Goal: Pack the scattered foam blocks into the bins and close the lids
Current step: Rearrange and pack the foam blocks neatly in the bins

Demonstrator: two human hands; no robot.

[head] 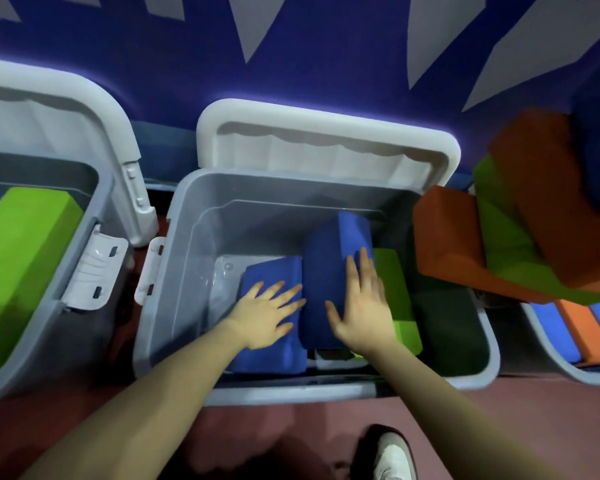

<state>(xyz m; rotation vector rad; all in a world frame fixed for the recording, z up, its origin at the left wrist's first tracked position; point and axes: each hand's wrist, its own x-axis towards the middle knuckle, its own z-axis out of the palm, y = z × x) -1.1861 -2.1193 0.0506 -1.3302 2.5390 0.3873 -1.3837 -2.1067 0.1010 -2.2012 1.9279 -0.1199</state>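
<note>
A grey bin [187, 258] stands in front of me, its white lid [326, 140] propped open against the wall. Inside lie a flat blue foam block [274, 271], a taller blue block [329, 254] on edge, and a green block [395, 296] to the right. My left hand [267, 317] rests flat, fingers spread, on the flat blue block. My right hand [361, 306] presses with straight fingers on the tall blue block's right side.
A second open grey bin [94, 216] at left holds a green block [25, 258]. At right, orange [447, 244] and green [506, 237] blocks pile over a third bin [548, 358] holding blue and orange blocks. My white shoe [392, 459] stands on the red floor.
</note>
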